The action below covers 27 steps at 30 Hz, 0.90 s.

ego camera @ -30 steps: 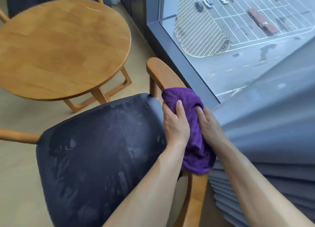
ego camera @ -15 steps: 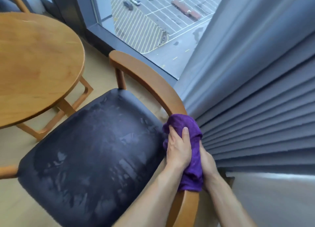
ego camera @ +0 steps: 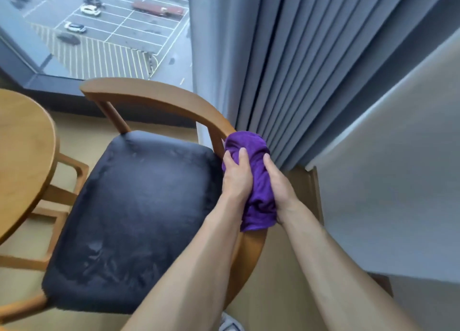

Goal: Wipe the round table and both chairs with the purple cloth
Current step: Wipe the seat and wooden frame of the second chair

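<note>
The purple cloth (ego camera: 251, 161) is wrapped over the curved wooden backrest rail (ego camera: 154, 94) of the near chair. My left hand (ego camera: 236, 174) presses the cloth from the seat side and my right hand (ego camera: 278, 181) grips it from the curtain side. The chair's dark seat cushion (ego camera: 134, 211) shows damp streaks. The round wooden table (ego camera: 22, 151) reaches in from the left edge; only part of it is visible. The second chair is out of view.
Grey pleated curtains (ego camera: 286, 69) hang right behind the backrest, close to my right hand. A floor-level window (ego camera: 99, 32) looks down on a car park. A pale wall (ego camera: 398, 181) stands to the right. A white shoe tip (ego camera: 230, 323) shows at the bottom.
Both hands have slid the cloth along the backrest rail from the window-side arm toward the middle of the back. My view has swung right, so the table has moved mostly out of frame.
</note>
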Tool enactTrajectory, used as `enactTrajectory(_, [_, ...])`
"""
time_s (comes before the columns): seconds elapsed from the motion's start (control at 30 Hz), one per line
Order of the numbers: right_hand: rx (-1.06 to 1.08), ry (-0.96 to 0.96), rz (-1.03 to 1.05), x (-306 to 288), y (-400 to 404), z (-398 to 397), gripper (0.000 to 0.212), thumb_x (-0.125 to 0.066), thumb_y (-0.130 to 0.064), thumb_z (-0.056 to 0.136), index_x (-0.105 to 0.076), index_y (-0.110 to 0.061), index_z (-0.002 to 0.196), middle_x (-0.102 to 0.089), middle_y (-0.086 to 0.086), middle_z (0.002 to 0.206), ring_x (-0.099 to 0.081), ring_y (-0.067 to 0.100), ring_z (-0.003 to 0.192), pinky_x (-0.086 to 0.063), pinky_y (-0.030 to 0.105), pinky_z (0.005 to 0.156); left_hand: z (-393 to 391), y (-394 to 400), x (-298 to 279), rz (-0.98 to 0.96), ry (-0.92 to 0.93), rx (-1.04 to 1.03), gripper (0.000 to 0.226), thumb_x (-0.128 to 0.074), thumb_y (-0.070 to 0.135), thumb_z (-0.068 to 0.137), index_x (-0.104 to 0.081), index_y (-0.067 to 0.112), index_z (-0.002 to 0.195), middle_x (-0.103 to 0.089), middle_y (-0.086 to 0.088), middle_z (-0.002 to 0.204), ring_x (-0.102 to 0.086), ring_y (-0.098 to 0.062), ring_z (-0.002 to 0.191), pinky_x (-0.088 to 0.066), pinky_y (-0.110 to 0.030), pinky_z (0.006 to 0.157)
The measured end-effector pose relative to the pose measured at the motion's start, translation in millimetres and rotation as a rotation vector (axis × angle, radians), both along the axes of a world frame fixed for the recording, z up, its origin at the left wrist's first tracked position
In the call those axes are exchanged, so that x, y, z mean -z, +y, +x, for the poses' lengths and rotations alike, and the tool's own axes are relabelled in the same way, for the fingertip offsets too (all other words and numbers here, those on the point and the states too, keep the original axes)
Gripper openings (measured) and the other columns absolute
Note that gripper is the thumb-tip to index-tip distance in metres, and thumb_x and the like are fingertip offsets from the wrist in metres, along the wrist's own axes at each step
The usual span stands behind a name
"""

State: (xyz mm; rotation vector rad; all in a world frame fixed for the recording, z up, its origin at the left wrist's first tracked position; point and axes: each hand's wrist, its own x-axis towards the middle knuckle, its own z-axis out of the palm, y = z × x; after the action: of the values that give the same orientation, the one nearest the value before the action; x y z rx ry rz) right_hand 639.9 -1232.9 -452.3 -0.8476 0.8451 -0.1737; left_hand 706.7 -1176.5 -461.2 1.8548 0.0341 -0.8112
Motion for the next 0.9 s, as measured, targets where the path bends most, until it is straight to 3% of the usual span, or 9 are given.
enactTrajectory(0.23, [0.29,0.12,-0.323,9.4,89.7,-72.2,0.045,-0.043,-0.047,0.102,-0.056,-0.024,0.139,-0.062,-0.005,0.135,-0.058,0.012,0.124,-0.042,0.039,0.112,-67.6,71.1,-2.7,-0.056,-0.198,0.226,0.058,-0.026,0.06,0.101,-0.034,0.033,0.152,-0.045,0.002,0.154,-0.041,-0.023,0.14,-0.029,-0.034,0.112])
enactTrajectory(0.3, [0.358,0.161,-0.414,18.8,128.7,-93.4,0.044,-0.036,-0.042,0.105,-0.048,-0.026,0.144,-0.052,-0.009,0.145,-0.05,0.003,0.13,-0.035,0.027,0.115,-90.4,108.7,-0.7,-0.059,-0.265,0.308,0.052,-0.027,0.055,0.103,-0.04,0.033,0.148,-0.05,0.004,0.15,-0.046,-0.021,0.136,-0.033,-0.034,0.107])
enactTrajectory(0.37, [0.396,0.225,-0.466,32.2,171.7,-111.0,0.041,-0.031,-0.035,0.107,-0.042,-0.026,0.146,-0.045,-0.013,0.146,-0.046,-0.013,0.12,-0.032,0.003,0.102,-107.2,151.2,6.0,-0.018,-0.325,0.427,0.041,-0.028,0.05,0.104,-0.05,0.033,0.135,-0.062,0.001,0.134,-0.056,-0.028,0.121,-0.043,-0.037,0.096])
enactTrajectory(0.4, [0.4,0.278,-0.455,39.0,194.9,-118.5,0.04,-0.03,-0.032,0.108,-0.041,-0.026,0.145,-0.045,-0.012,0.144,-0.046,-0.015,0.115,-0.033,-0.001,0.096,-112.7,172.7,9.2,0.055,-0.362,0.502,0.038,-0.027,0.051,0.104,-0.053,0.031,0.124,-0.067,-0.002,0.123,-0.059,-0.032,0.112,-0.046,-0.039,0.09])
enactTrajectory(0.47, [0.392,0.382,-0.388,50.6,244.3,-129.8,0.04,-0.03,-0.027,0.108,-0.042,-0.02,0.146,-0.05,-0.001,0.144,-0.052,0.005,0.123,-0.038,0.019,0.107,-117.3,214.4,11.9,0.299,-0.512,0.704,0.046,-0.018,0.061,0.098,-0.049,0.026,0.103,-0.07,-0.005,0.104,-0.062,-0.036,0.1,-0.049,-0.045,0.083])
enactTrajectory(0.53, [0.358,0.513,-0.356,50.7,289.0,-130.4,0.04,-0.031,-0.025,0.107,-0.045,-0.014,0.143,-0.057,0.013,0.138,-0.057,0.03,0.121,-0.043,0.038,0.102,-113.5,251.7,9.1,0.457,-0.64,0.878,0.051,-0.01,0.068,0.092,-0.04,0.026,0.091,-0.068,-0.002,0.097,-0.063,-0.032,0.094,-0.05,-0.044,0.078])
enactTrajectory(0.67, [0.419,0.681,-0.359,29.0,336.9,-110.4,0.038,-0.037,-0.016,0.103,-0.043,-0.004,0.138,-0.061,0.027,0.127,-0.059,0.044,0.111,-0.034,0.032,0.077,-87.8,308.4,7.2,0.439,-0.688,0.986,0.048,-0.017,0.068,0.095,-0.045,0.031,0.109,-0.061,0.007,0.109,-0.061,-0.02,0.103,-0.05,-0.04,0.081])
enactTrajectory(0.8, [0.478,0.777,-0.353,9.7,361.5,-83.1,0.052,-0.042,-0.007,0.099,-0.027,-0.002,0.149,-0.051,0.031,0.136,-0.054,0.045,0.118,-0.039,0.037,0.088,-58.2,345.5,9.6,0.43,-0.849,1.063,0.051,-0.023,0.061,0.1,-0.053,0.021,0.104,-0.061,0.001,0.101,-0.059,-0.023,0.098,-0.043,-0.035,0.086])
enactTrajectory(0.9, [0.469,0.881,-0.328,3.4,399.5,-69.3,0.049,-0.047,-0.01,0.098,-0.029,0.001,0.142,-0.048,0.032,0.134,-0.053,0.046,0.116,-0.041,0.042,0.089,-38.3,374.5,8.3,0.364,-0.911,1.116,0.056,-0.017,0.064,0.097,-0.053,0.021,0.095,-0.058,0.002,0.097,-0.056,-0.021,0.095,-0.04,-0.03,0.089])
